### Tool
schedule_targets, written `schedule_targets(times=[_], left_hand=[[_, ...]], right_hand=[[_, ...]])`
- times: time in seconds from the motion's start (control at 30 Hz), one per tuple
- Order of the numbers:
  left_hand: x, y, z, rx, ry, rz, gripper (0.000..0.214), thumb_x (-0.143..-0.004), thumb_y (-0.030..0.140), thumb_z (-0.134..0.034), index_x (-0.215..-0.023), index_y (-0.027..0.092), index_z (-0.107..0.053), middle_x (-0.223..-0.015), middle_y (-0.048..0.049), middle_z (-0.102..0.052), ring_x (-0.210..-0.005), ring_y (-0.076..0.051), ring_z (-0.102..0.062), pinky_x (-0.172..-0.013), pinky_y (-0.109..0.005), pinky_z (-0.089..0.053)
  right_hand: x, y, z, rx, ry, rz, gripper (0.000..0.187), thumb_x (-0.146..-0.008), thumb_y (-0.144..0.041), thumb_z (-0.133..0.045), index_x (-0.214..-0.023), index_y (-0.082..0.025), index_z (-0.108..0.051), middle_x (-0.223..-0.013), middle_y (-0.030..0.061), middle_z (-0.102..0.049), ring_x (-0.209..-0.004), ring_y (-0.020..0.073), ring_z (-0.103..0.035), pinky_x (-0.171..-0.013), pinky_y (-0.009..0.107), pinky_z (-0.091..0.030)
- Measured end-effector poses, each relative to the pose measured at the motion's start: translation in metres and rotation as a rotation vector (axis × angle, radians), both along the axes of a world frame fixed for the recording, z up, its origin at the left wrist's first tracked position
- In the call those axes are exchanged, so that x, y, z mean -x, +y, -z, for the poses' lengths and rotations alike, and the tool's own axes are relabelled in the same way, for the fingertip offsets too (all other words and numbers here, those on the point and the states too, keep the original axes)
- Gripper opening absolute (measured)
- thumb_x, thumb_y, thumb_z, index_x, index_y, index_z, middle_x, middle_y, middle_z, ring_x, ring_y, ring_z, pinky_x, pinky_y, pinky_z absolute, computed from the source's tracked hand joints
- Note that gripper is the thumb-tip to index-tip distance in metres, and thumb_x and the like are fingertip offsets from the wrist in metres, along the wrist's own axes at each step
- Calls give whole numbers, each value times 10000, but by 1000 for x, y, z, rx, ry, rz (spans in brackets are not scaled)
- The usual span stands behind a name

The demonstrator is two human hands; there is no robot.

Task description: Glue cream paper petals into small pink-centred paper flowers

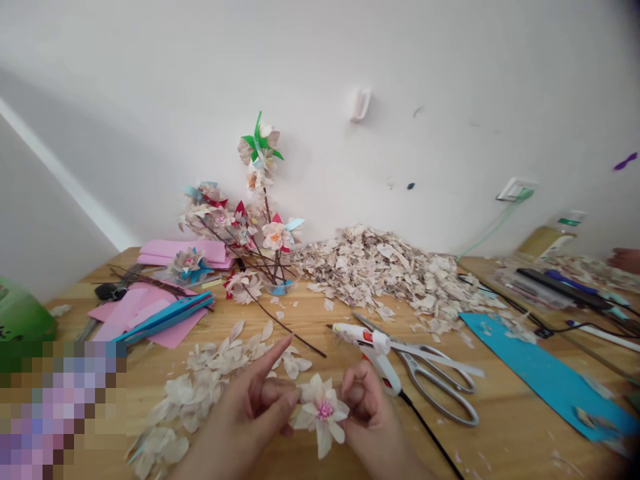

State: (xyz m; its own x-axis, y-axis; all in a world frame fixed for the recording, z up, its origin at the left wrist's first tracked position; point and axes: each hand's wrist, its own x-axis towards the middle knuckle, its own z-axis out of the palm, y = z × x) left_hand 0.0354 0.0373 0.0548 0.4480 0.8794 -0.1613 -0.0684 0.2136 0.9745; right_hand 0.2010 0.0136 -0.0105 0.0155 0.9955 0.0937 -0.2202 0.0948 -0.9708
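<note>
A small white paper flower [321,411] with a pink centre sits between my two hands, low in the middle of the view. My left hand [250,407] pinches its left petals, with the index finger sticking up and out. My right hand [367,407] is curled closed on the flower's right side. Loose white petals [210,383] lie on the wooden table [500,433] just left of my left hand. A white glue gun [367,341] and steel scissors [435,380] lie right behind my right hand.
A bunch of finished paper flowers on twigs [250,227] stands at the back against the wall. A big heap of paper scraps [390,267] lies to its right. Pink paper sheets [150,313], a blue sheet [540,373] and cables [560,327] are spread around. Another person's hand [625,260] shows at far right.
</note>
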Motion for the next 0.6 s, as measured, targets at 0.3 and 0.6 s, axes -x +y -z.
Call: schedule_targets(times=[0.3, 0.6], left_hand=[[2, -2, 0, -20, 7, 1, 961, -698, 520, -582, -1406, 147, -50, -531, 101, -351, -517, -93, -320, -558, -247, -395], [1, -1, -7, 70, 38, -48, 1009, -606, 549, -654, -1379, 89, -199, -493, 93, -391, -487, -90, -358, -516, -241, -423]], right_hand=[[2, 3, -1, 9, 58, 29, 459, -606, -357, -739, -685, -246, -300, -522, -102, -466, -443, 77, -431, -455, 173, -318], [4, 2, -15, 46, 102, 12, 435, -543, -166, -731, -640, -233, -312, -499, -116, -484, -436, 64, -441, -450, 156, -324]])
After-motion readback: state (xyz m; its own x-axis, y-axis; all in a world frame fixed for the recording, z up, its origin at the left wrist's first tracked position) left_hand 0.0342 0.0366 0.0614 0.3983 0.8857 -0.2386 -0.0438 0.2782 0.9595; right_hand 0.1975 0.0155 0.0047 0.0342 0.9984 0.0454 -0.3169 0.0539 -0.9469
